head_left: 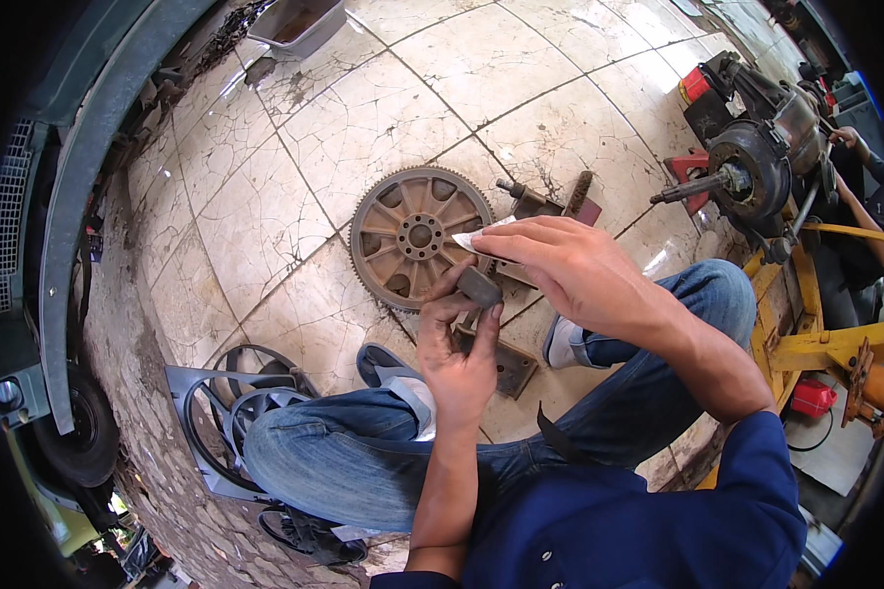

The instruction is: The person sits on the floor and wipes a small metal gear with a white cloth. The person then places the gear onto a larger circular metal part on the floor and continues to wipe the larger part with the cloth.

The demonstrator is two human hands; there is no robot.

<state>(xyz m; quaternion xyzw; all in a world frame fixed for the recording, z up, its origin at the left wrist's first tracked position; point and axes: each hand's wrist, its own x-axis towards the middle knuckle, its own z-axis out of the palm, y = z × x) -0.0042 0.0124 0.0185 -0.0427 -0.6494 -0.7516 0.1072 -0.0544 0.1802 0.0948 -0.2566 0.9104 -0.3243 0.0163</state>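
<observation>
Between the fingers and thumb of my left hand [459,358] is a small dark grey, rounded metal piece [479,287]. Just above it my right hand [584,270] is closed on a thin whitish sheet [473,239], fingers stretched together over it; I cannot tell if it is paper or cloth. The sheet appears apart from the metal piece. Beyond my hands a rusty flywheel [420,201] with a toothed rim lies flat on the floor. A vise-like metal tool [532,203] sits right of it, partly hidden by my right hand. A drilled metal plate [511,368] lies below my hands.
A hub and brake assembly [751,162] rests on a red stand [692,177] at right. Yellow frame bars [825,344] stand nearby, with another person's hand [845,137] beyond. A fan shroud [201,422] lies left of my knee; a grey tray [309,34] is at the far left.
</observation>
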